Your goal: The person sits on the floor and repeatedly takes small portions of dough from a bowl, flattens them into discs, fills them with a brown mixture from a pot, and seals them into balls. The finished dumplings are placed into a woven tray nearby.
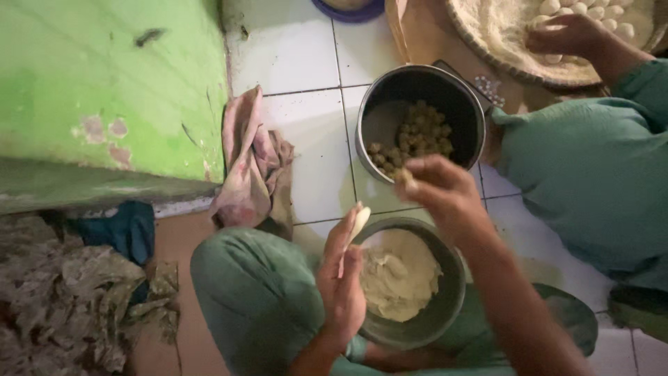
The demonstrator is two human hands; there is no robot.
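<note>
- Low in the middle of the frame, the left hand (341, 285) stands on edge, its fingers curled around a flat, pale piece of dough (358, 224) that sticks up above the fingertips.
- Just right of it, the right hand (445, 195) hangs with fingers pinched narrow on a small filling ball (408, 179), close above the dough piece but apart from it.
- Under both hands sits a grey bowl (445, 317) holding a mound of pale dough (398, 275), resting between the person's green-clad knees.
- Above it, on the white tile floor (306, 63), stands a steel pot (369, 139) with a heap of small brownish balls (417, 136) inside.
- At the upper right, another person's hand (567, 35), on a green sleeve, rests on a round woven tray (487, 42) dusted with crumbs and carrying a row of pale dough balls (591, 10).
- Left of the pot, a crumpled pinkish cloth (250, 167) lies against a green wall (104, 83).
</note>
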